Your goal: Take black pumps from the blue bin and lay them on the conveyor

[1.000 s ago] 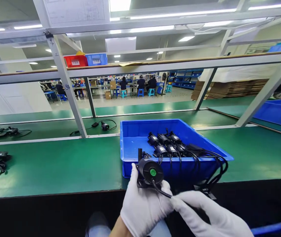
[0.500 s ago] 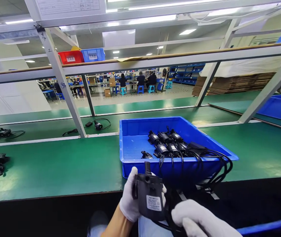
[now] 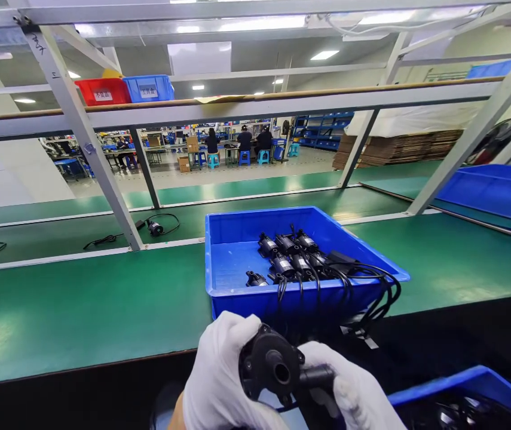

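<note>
My left hand (image 3: pixel 222 373), in a white glove, is wrapped round a small black pump (image 3: pixel 273 365) held low in front of me, its round inlet face turned toward the camera. My right hand (image 3: pixel 349 391), also gloved, grips the pump's side outlet on the right. Just beyond my hands a blue tray (image 3: pixel 232 263) stands on the green bench and holds several black pumps (image 3: pixel 288 257) in rows, their black cables (image 3: pixel 372 292) spilling over the tray's near right edge.
A pump with its cable (image 3: pixel 154 227) lies on the green conveyor behind a slanted metal post (image 3: pixel 98 161). Red and blue bins (image 3: pixel 123 89) sit on the upper shelf. A second blue tray (image 3: pixel 492 191) is at right, another blue bin (image 3: pixel 465 394) at lower right. Seated people work far behind.
The pump has been turned in my hands: its labelled side faced me before, now its round inlet face does. My right hand has closed on the outlet. The view shifted right and down.
</note>
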Tool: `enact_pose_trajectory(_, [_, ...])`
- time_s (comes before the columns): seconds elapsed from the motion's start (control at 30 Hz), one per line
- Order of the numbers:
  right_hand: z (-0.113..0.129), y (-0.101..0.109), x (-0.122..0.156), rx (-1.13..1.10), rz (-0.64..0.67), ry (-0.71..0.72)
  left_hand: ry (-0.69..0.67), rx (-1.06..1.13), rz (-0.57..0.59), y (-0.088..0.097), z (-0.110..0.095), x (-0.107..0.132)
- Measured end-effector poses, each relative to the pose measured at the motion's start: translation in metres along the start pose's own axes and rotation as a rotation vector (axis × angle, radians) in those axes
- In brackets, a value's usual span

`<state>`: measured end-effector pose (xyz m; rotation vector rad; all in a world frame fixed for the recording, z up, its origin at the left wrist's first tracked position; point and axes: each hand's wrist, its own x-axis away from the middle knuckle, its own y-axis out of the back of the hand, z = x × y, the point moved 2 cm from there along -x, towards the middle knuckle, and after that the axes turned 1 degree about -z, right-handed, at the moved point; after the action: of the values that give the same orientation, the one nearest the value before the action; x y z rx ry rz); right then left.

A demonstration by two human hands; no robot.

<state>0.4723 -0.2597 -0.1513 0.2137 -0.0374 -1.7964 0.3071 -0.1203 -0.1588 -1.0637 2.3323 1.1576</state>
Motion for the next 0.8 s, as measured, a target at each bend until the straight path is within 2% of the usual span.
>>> enact_pose_trajectory(0.3, [-0.009,0.001,0.001,0.048,-0.007,-0.047,0.163,0.073,0.048,0.006,-0.011,-0.005])
enact_pose_trajectory(0.5, [-0.008,0.003,0.000,0.113,-0.027,-0.022,0.137,0.044,0.018,0.007,-0.013,-0.006])
enact_pose_trajectory(0.7, [-0.012,0.004,-0.001,0.131,-0.033,-0.049,0.236,0.016,0.065,0.010,-0.023,-0.011])
enact_pose_trajectory(0.8, [-0.015,0.005,-0.002,0.121,-0.031,-0.034,0.198,0.021,0.049,0.010,-0.018,-0.007])
